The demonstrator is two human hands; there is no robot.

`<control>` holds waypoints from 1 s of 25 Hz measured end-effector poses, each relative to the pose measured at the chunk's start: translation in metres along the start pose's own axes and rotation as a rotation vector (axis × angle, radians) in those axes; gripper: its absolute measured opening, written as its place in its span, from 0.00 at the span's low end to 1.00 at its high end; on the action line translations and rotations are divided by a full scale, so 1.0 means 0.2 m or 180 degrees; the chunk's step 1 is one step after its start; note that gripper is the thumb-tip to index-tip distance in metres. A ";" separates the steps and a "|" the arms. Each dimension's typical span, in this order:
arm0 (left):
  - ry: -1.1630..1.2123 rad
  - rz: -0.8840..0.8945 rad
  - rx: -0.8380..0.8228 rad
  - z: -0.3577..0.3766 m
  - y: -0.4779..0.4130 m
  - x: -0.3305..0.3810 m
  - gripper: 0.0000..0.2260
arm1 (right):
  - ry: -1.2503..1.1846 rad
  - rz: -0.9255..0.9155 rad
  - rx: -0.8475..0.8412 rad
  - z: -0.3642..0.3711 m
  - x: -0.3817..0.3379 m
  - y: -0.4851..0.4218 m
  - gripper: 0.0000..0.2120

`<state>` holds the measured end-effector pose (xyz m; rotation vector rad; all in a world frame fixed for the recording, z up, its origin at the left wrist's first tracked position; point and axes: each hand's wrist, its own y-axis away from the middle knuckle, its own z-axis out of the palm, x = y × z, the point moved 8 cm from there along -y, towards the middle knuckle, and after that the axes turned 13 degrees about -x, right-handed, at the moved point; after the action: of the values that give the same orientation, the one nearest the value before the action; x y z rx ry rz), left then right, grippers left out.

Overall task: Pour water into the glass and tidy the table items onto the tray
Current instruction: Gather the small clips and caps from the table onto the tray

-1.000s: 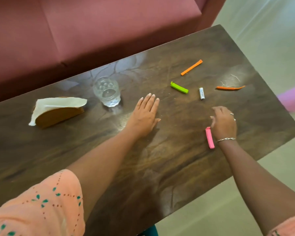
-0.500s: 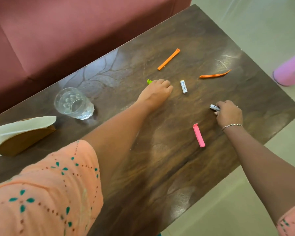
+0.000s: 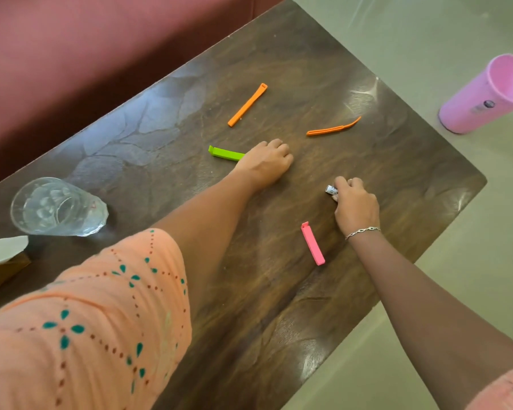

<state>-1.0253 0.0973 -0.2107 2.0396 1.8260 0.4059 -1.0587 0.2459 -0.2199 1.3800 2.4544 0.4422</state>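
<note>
On the dark wooden table (image 3: 397,179), my left hand (image 3: 267,164) rests with its fingers curled over the spot where a small white cylinder lay; that cylinder is hidden under it. A green clip (image 3: 225,153) pokes out to the left of this hand. My right hand (image 3: 354,205) pinches another small white printed cylinder (image 3: 331,189) at its fingertips. A pink clip (image 3: 312,243) lies just left of my right wrist. Two orange clips (image 3: 248,105) (image 3: 333,128) lie farther back. The clear glass (image 3: 57,207) stands at the left. No tray is in view.
A pink tumbler (image 3: 486,96) stands on the floor beyond the table's right end. A wooden napkin holder with white napkins (image 3: 0,261) shows at the left edge. A maroon sofa (image 3: 101,54) runs along the table's far side.
My left hand slid right off the green clip and curled over the white cylinder beside it. My right hand keeps its pinch on the other cylinder. The view shifted right, showing the pink tumbler.
</note>
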 end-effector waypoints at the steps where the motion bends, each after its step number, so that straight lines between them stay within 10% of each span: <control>1: -0.0023 -0.0024 -0.0039 0.00 0.00 0.00 0.13 | 0.0015 0.0018 0.0013 0.00 0.00 0.00 0.06; 12: 0.0363 0.0166 0.0123 0.03 0.31 0.08 0.15 | -0.0883 0.0053 0.0508 -0.04 0.06 0.10 0.06; 25: 0.0532 -0.0264 0.1083 0.45 1.39 -0.06 0.10 | -0.0598 -0.1840 0.0878 0.12 -0.97 0.68 0.09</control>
<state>-0.7412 0.0531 -0.1630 2.1925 2.2001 0.2627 -0.8480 0.1486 -0.1676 0.6862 2.6588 -0.1562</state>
